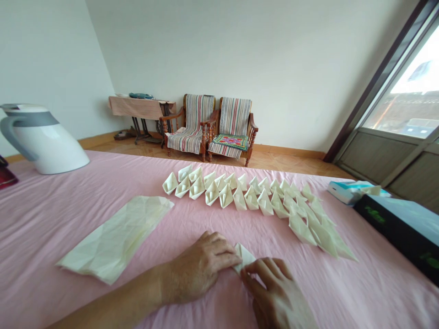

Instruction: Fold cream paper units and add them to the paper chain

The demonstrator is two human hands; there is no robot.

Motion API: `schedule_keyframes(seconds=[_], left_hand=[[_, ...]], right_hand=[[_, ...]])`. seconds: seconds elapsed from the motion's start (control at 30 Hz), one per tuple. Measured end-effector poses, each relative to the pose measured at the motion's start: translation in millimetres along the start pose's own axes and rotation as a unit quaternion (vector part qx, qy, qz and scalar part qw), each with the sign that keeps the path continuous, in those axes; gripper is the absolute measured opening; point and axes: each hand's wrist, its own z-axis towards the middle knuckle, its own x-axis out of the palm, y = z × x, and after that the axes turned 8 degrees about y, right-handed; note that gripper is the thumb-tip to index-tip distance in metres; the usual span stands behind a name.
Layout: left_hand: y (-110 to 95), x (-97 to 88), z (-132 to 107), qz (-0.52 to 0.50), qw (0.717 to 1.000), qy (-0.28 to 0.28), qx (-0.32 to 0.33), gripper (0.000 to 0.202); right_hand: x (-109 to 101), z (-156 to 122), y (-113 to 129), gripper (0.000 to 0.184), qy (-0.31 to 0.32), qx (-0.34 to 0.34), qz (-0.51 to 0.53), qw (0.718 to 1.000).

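Observation:
My left hand (199, 269) and my right hand (277, 294) meet low in the middle of the view, both pinched on a small folded white tissue (245, 257) that lies on the pink tablecloth (51, 219). Only a corner of the tissue shows between my fingers. Beyond my hands, several folded white paper boats (254, 196) stand in rows across the cloth, curving toward the right. To the left lies a stack of flat, creased white tissues (116, 237).
A white electric kettle (41, 139) stands at the far left. At the right edge sit a black box (401, 228) and a light blue tissue pack (350, 191). Two striped wooden armchairs (212, 130), a small table and a window lie beyond.

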Motion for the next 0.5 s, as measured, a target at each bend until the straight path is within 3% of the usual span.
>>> schedule_keyframes(seconds=[0.17,0.3,0.5], left_hand=[[1.7,3.1,-1.2,0.046,0.999,0.016,-0.001,0.036],[0.2,2.0,-2.5,0.061,0.998,0.027,0.008,0.04],[-6.9,-8.1,-3.0,0.076,0.995,0.065,0.015,0.04]], right_hand=[[6.3,-1.1,2.7,0.026,-0.027,-0.03,-0.049,0.998],[3.5,-0.1,2.0,0.028,-0.036,-0.045,-0.026,0.998],[0.0,0.1,-4.3,0.025,-0.077,0.055,0.082,0.992]])
